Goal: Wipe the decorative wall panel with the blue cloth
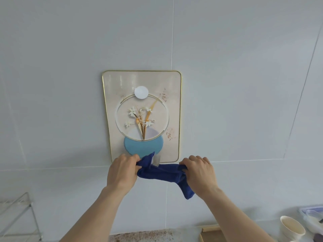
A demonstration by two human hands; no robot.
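Cloth [164,173] is bunched & stretched btwn both hands, long axis approx 9-to-3 o'clock, sagging a bit w/ a tail hanging at 5 o'clock under the right hand [199,173]. Left hand [122,172] fingers closed, pinching the cloth's left end; right hand fingers curled shut on the right end. Panel [142,116] hangs on the wall at 12 o'clock from the cloth, its long axis 12-to-6, bottom edge just behind/above the cloth's upper fold. Can't tell if cloth touches the panel yet; looks near, prob. just in front. Both hands about equally near the bottom edge, left under the lower-left corner, right just past the lower-right. Judgement: next move needs cloth gathered into one hand & pressed up toward 12.
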